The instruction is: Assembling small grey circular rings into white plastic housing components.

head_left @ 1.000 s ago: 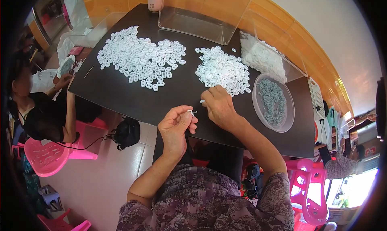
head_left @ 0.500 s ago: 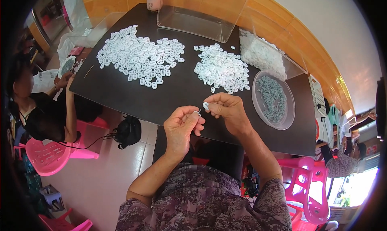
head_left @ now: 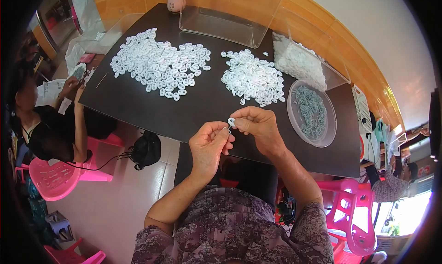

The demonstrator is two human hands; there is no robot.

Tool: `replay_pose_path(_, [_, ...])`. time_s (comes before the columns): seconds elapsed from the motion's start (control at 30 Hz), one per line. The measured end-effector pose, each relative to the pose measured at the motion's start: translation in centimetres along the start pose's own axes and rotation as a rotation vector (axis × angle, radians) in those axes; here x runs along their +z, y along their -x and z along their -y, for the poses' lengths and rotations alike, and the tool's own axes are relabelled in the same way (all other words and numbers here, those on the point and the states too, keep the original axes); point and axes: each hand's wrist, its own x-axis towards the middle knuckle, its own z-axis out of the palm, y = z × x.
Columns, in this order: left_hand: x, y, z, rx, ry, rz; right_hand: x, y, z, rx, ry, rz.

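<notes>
My two hands meet over the near edge of the dark table [head_left: 138, 109]. Between thumb and fingertips, my left hand [head_left: 206, 146] pinches a small, thin metal piece [head_left: 229, 129], its exact shape too fine to make out. My right hand [head_left: 260, 128] pinches a white oval plastic piece with a hole [head_left: 231, 121], held against the tip of that metal piece. Just beyond lies a heap of small white plastic pieces [head_left: 253, 77]. A wider heap of white two-holed ovals [head_left: 159, 63] spreads to the left.
Right of my hand stands a round clear tub [head_left: 317, 143] of grey-green bits. Behind it is a clear box with white pieces [head_left: 301, 63]; another clear bin [head_left: 221, 26] is at the back. A thin stick [head_left: 101, 80] lies left. A co-worker [head_left: 46, 121] sits at far left.
My right hand has moved slightly left, bringing the white oval piece from beside the metal piece onto its tip. My left hand has barely moved. The co-worker's hands have shifted a little.
</notes>
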Motion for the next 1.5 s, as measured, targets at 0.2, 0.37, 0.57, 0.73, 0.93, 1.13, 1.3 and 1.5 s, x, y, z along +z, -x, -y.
replay_pose_path(0.2, [-0.1,0.0,-0.1,0.012,-0.008,-0.011,0.3,0.0,0.3,-0.015,0.034,0.003])
replay_pose_path(0.37, [-0.2,0.1,0.0,0.02,-0.007,-0.014,0.4,0.0,0.3,-0.018,0.028,0.011])
replay_pose_path(0.57, [-0.2,0.2,0.0,0.021,-0.021,-0.02,0.6,0.1,0.2,-0.02,0.041,0.011])
replay_pose_path(0.73, [-0.3,0.1,0.2,0.024,-0.024,-0.029,0.8,0.2,-0.1,-0.024,0.087,0.0])
replay_pose_path(0.93, [-0.2,0.3,0.2,0.025,-0.033,-0.042,1.1,0.2,-0.4,-0.102,0.139,-0.042])
replay_pose_path(1.13, [-0.3,0.3,0.3,0.035,-0.015,-0.042,1.4,0.4,-0.3,-0.107,0.142,-0.033])
replay_pose_path(1.3, [-0.4,0.3,0.4,0.055,-0.024,-0.03,1.6,0.4,-0.6,-0.11,0.123,-0.013])
replay_pose_path(1.5, [-0.4,0.3,0.9,0.118,0.028,-0.008,1.9,0.8,-0.1,-0.132,0.209,0.006])
